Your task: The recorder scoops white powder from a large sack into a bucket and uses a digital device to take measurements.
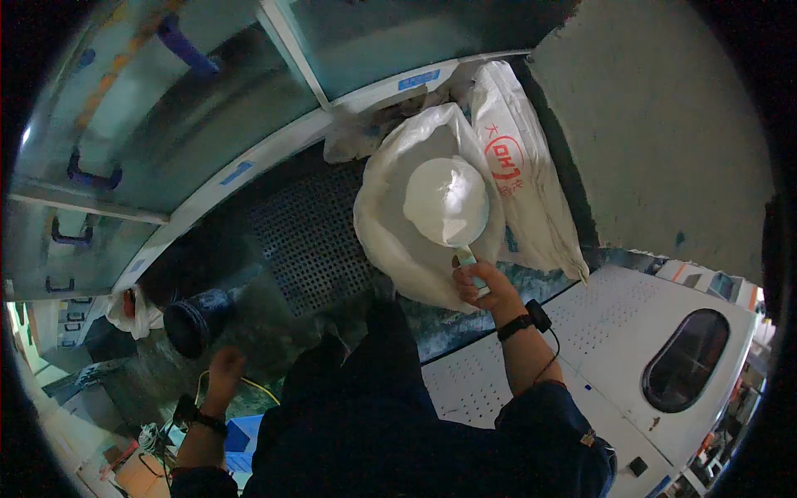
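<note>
My right hand point(487, 287) is wrapped round the pale green handle of a scoop point(446, 203). The scoop's round bowl looks heaped with something white, with a bright patch of light on it. It is over the open mouth of a large white sack point(378, 199), whose edges stand up around it. How full the sack is, I cannot make out. Away to the left hangs my left hand point(225, 371), low beside a dark bucket point(197, 322). It is dim and smeared, so its fingers do not show clearly. Both wrists wear black bands.
A flattened white woven sack with red print point(516, 166) leans against the open one. Left of that lies a dark perforated mat point(311, 236). Glass-fronted cabinets point(199, 108) with blue handles line the far left. A white perforated metal cabinet point(581, 349) stands at right.
</note>
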Demonstrator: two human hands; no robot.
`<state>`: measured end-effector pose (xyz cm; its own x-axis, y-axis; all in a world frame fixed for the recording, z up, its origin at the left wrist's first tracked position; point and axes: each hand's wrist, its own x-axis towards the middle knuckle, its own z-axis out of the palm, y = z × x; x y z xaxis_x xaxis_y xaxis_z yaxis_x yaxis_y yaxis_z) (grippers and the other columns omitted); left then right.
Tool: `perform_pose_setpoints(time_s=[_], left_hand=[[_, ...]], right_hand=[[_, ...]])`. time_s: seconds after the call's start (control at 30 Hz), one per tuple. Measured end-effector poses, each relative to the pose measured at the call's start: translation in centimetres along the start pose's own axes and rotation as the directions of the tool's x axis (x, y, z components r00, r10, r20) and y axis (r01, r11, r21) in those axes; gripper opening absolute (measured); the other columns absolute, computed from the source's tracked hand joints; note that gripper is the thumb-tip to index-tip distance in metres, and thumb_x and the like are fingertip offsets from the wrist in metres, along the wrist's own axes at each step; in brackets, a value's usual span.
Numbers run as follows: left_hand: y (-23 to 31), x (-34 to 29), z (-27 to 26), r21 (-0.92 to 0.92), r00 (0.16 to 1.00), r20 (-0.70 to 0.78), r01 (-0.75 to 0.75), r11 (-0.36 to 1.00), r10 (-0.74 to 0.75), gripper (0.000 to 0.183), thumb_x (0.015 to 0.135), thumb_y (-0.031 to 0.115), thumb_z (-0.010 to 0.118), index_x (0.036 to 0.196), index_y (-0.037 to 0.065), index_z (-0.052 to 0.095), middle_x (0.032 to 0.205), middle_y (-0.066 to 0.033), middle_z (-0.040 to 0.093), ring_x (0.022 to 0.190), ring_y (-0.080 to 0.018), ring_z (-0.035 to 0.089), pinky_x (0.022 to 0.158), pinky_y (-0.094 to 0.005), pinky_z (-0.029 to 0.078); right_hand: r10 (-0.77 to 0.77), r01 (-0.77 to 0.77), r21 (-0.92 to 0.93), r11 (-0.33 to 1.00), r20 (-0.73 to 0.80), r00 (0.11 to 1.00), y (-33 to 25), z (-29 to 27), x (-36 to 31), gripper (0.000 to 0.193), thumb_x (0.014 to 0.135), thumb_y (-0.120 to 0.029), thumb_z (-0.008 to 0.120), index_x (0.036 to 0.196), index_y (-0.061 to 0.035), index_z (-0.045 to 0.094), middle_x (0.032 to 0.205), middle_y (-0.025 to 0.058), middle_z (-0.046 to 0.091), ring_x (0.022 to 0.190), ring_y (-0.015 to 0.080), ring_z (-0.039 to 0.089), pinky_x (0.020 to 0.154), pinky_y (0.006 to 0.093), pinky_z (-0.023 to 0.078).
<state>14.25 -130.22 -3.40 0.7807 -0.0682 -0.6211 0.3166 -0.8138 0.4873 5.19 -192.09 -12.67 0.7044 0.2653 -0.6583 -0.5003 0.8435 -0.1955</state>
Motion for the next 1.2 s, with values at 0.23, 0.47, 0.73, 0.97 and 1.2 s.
perform_pose_setpoints(time_s=[0.23,0.47,0.73,0.97,1.2], left_hand=[[-1.9,-1.3,0.6,0.018,0.995,-0.033,-0.098,0.995,0.099,0.03,0.088,0.018,0.072,0.113,0.003,0.063,0.104,-0.0096,0.065,0.101,-0.0219,0.063,0.088,-0.0346,0.05],[-3.5,-3.0,0.6,-0.089,0.999,0.008,-0.046,0.995,0.047,0.03,0.09,0.02,0.069,0.113,0.003,0.062,0.104,-0.0106,0.066,0.099,-0.0205,0.063,0.088,-0.0349,0.051],[-10.9,-4.7,2.2,-0.309,0.995,-0.101,-0.056,0.95,0.026,0.033,0.088,0.021,0.071,0.113,0.001,0.061,0.106,-0.0117,0.066,0.102,-0.0226,0.065,0.091,-0.0354,0.05],[-18.8,-7.7,2.2,-0.462,0.982,-0.044,0.145,0.875,-0.186,0.037,0.088,0.02,0.071,0.117,0.0,0.06,0.112,-0.0139,0.067,0.106,-0.023,0.064,0.092,-0.0363,0.051],[-24.7,-14.7,-2.4,-0.489,0.933,-0.115,0.246,0.837,-0.342,0.034,0.087,0.021,0.072,0.114,0.002,0.064,0.11,-0.0141,0.065,0.1,-0.0245,0.066,0.088,-0.0353,0.052]], right_hand=[[-0.047,0.047,-0.022,0.999,0.003,0.999,0.6,2.1,-0.2,0.022,0.09,-0.011,0.058,0.109,-0.0069,0.049,0.071,0.0027,0.047,0.05,0.0109,0.045,0.043,0.0243,0.034],[-0.045,0.045,0.001,0.999,0.088,0.995,0.5,4.8,-2.2,0.027,0.09,-0.012,0.06,0.114,-0.0068,0.05,0.074,0.0017,0.048,0.05,0.0109,0.045,0.043,0.0244,0.037],[0.003,0.006,-0.225,0.974,0.036,0.999,0.0,14.2,-3.4,0.024,0.087,-0.009,0.061,0.107,-0.0085,0.049,0.066,0.0016,0.047,0.045,0.0112,0.044,0.04,0.0262,0.035],[0.075,-0.031,-0.29,0.957,0.143,0.987,5.7,23.7,0.7,0.024,0.088,-0.013,0.06,0.109,-0.0077,0.05,0.066,0.0022,0.049,0.044,0.0123,0.044,0.041,0.0272,0.037],[0.27,-0.191,-0.381,0.905,0.165,0.949,15.6,31.8,8.6,0.036,0.085,-0.011,0.063,0.119,-0.006,0.051,0.072,0.0034,0.053,0.048,0.0135,0.048,0.04,0.0256,0.038]])
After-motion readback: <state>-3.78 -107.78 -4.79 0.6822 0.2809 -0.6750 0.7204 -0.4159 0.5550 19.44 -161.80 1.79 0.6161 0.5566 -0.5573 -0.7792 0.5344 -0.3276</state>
